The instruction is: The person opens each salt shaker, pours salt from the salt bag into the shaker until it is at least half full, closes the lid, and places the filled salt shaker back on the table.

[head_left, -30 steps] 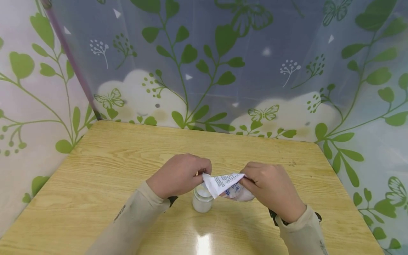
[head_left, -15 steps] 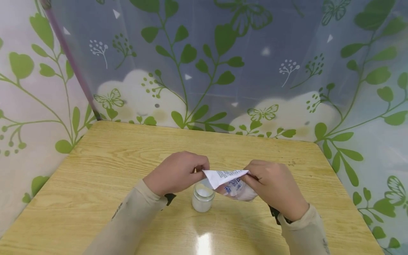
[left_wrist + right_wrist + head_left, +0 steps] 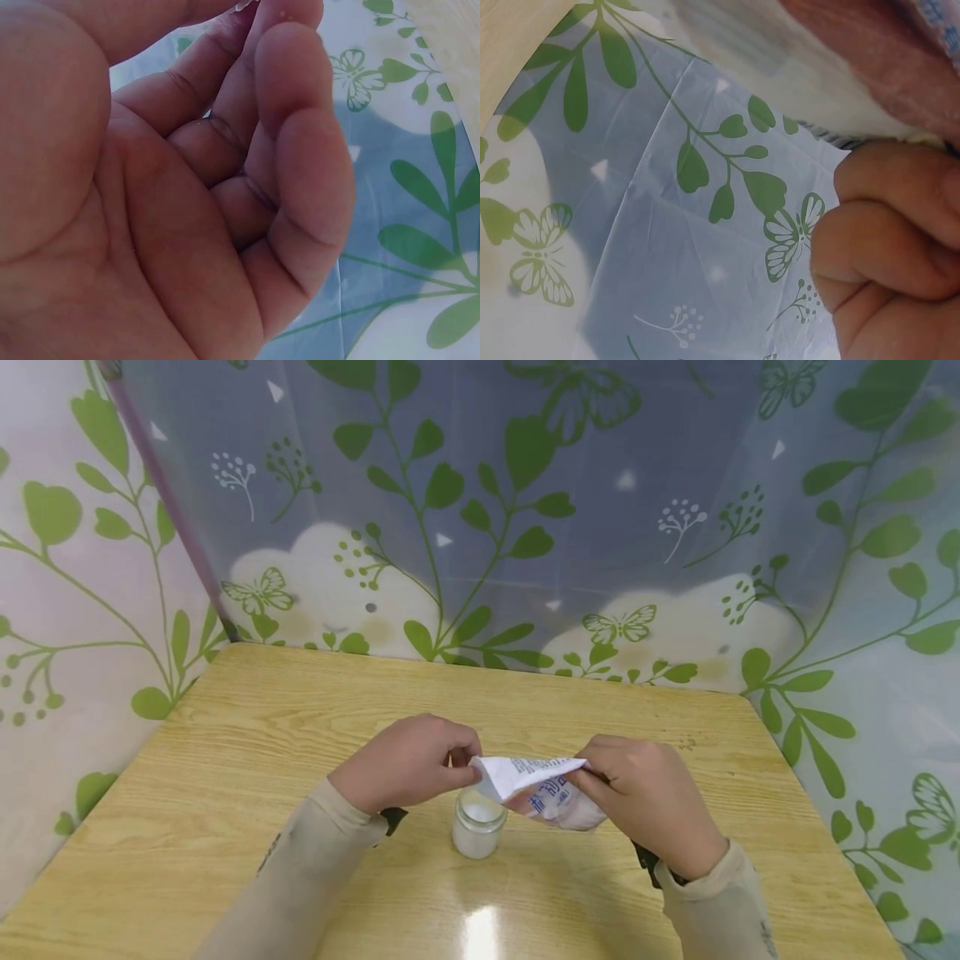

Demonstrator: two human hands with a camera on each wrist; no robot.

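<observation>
Both hands hold a white and pink printed packet (image 3: 557,800) with blue lettering, tilted above the table. My left hand (image 3: 414,762) pinches its left corner between thumb and fingers. In the left wrist view the curled fingers (image 3: 304,172) show, and only a sliver of the packet appears at the top. My right hand (image 3: 647,797) grips the packet's right side, its fingers folded in the right wrist view. Just under the packet's left end stands an upright glass jar (image 3: 477,839) without a lid, with something white inside. The packet's contents are hidden.
The wood-grain table (image 3: 300,710) spreads around the jar. A printed fabric screen (image 3: 480,510) with leaves and butterflies rises behind the table and along both sides.
My left hand has shifted slightly left and up with the packet's corner. The packet's blue lettering and the jar's mouth show more now. The jar has not moved.
</observation>
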